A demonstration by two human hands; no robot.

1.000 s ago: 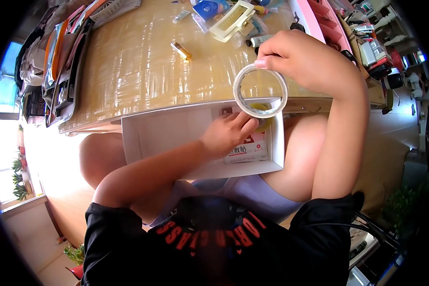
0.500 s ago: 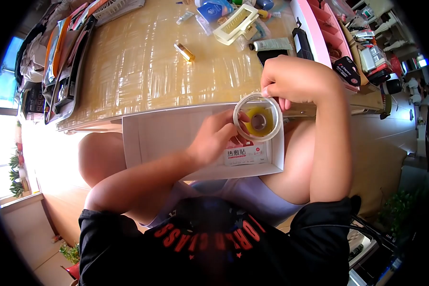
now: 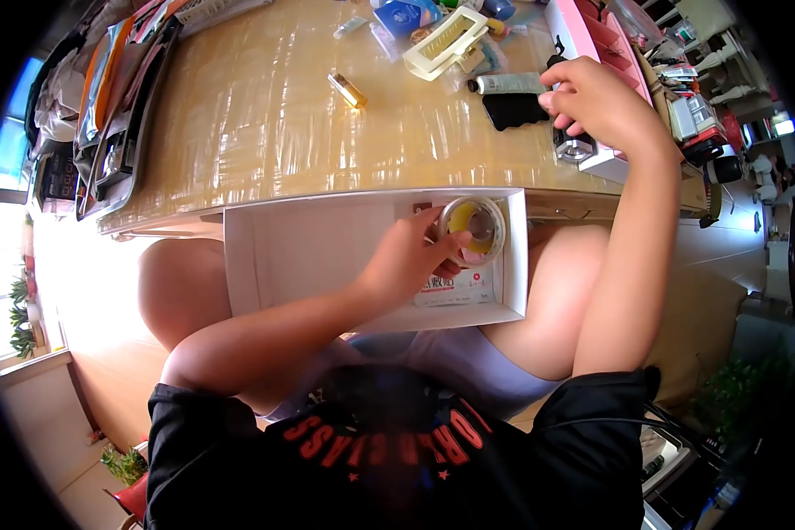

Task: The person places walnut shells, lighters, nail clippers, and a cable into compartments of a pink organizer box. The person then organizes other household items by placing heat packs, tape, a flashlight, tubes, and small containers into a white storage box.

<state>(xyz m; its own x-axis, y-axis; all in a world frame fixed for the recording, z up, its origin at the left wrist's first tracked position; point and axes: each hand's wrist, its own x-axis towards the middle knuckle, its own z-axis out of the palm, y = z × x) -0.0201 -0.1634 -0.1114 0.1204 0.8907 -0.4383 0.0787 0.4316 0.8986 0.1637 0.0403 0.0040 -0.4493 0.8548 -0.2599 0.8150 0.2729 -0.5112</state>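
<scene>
My left hand (image 3: 418, 252) has its fingers on the left side of a large clear tape roll (image 3: 495, 246) at the right end of a white box (image 3: 300, 247). A smaller yellow tape roll (image 3: 462, 231) shows inside the large ring. Under them lies a white packet (image 3: 468, 290) with red and black print. My right hand (image 3: 583, 102) is over the table's right side with loosely curled fingers and nothing visible in them, above a black object with a round metal end (image 3: 575, 148). A black flat item (image 3: 514, 110) lies left of it.
The box rests over my lap against the edge of the table (image 3: 265, 115). An amber vial (image 3: 348, 91), a cream clip-like holder (image 3: 446, 44) and a grey tube (image 3: 510, 83) lie on the table. Files (image 3: 106, 97) stand at the left, a pink organizer (image 3: 611, 44) at the right.
The large tape roll has gone down into the box, around the yellow roll. My right hand has let go of it and moved up and right over the table. My left hand now grips the rolls.
</scene>
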